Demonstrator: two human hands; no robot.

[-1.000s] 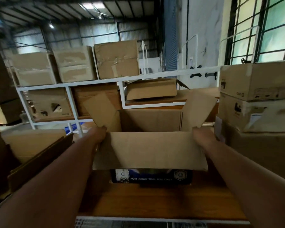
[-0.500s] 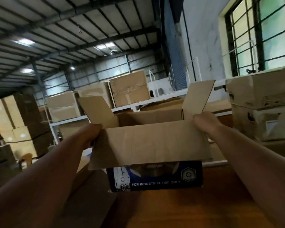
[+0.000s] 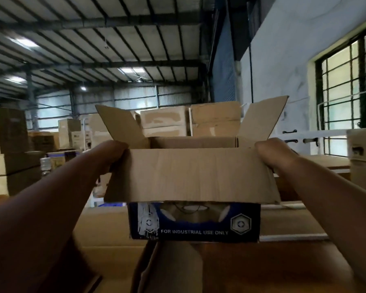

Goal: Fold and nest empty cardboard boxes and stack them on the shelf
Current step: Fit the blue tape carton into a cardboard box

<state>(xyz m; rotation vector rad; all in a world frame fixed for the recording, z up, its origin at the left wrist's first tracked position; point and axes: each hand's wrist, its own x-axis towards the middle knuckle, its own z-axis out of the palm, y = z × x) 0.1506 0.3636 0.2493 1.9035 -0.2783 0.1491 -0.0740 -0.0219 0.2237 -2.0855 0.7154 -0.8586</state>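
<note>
Blocked at twelve o'clock by stacked cartons (image 3: 190,120); open air above, toward the roof (image 3: 114,39).

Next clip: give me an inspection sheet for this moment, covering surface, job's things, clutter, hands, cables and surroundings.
Surface: brown wooden top below the box.
Job's things: open cardboard box, side flaps up, near flap folded down over its blue printed side.
Clutter: flattened cardboard lower left.
Hands: left hand and right hand each grip a top corner of the box.
Cables: nothing seen.
Surroundings: stacked cartons behind, more cartons at left, barred window at right, metal roof.
</note>
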